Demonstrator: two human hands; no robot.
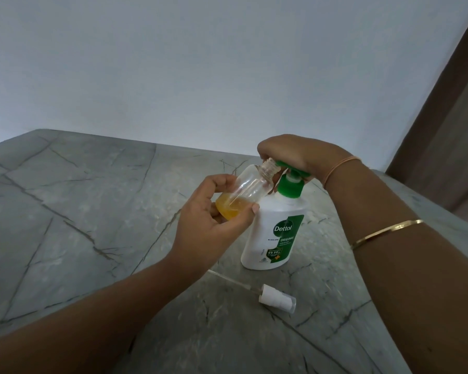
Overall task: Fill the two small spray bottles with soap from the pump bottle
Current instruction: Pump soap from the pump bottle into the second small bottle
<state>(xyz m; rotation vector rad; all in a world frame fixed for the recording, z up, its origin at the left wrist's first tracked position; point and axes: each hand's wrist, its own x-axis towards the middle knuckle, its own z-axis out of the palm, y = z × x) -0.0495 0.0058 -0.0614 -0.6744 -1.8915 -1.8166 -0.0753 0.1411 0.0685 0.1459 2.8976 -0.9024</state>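
A white pump bottle (274, 233) with a green pump head stands on the grey marble table (79, 211). My right hand (295, 155) sits on top of the green pump head, fingers curled over it. My left hand (211, 214) grips a small clear spray bottle (247, 188), tilted, with its open threaded neck up against the pump's spout. Orange-yellow soap fills the lower part of the small bottle. Its white spray cap (277, 296) with a long dip tube lies on the table in front of the pump bottle. Only one small bottle is visible.
A plain pale wall stands behind the table. A brown door frame (443, 109) runs along the right edge. The table's right edge (427, 201) passes under my right forearm.
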